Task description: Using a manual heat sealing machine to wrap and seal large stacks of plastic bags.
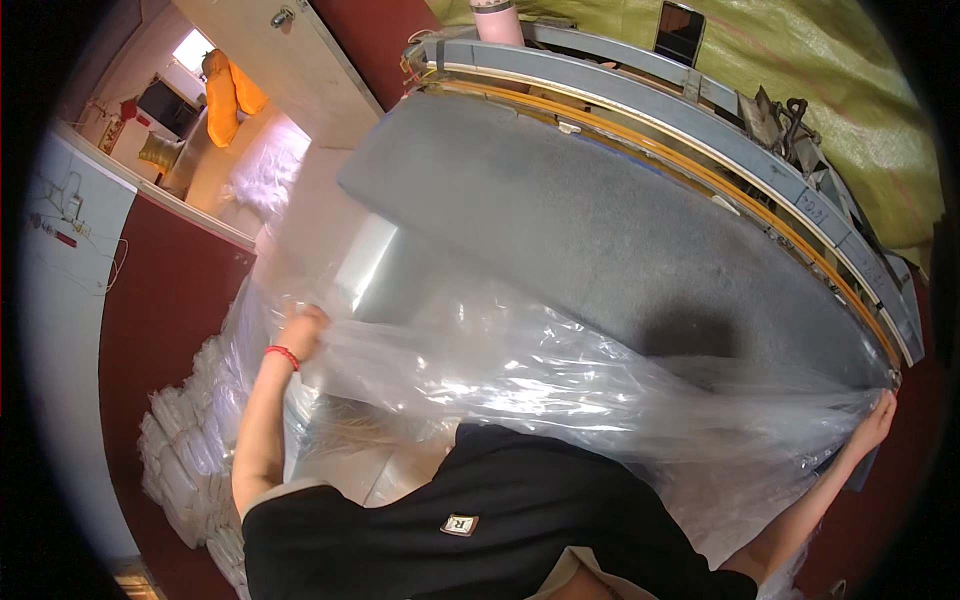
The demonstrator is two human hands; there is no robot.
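A wide sheet of clear plastic film [530, 350] stretches between my hands, across the near side of a grey-topped table [620, 220]. My left hand [303, 332], with a red band at the wrist, is closed on the film's left part. Out at the right, by the table's corner, my right hand [875, 420] pinches the other end. The film is gathered into shiny folds in the middle and hangs down in front of my black shirt. Both hands' fingertips are partly hidden by the plastic.
Along the table's far edge runs a curved-looking metal rail [640, 88] with an orange strip [690, 150]. A pink tumbler [497, 24] and a dark rectangular panel [679, 34] are behind it. Bundled clear plastic [185, 450] is heaped at the left, near an open door [300, 60].
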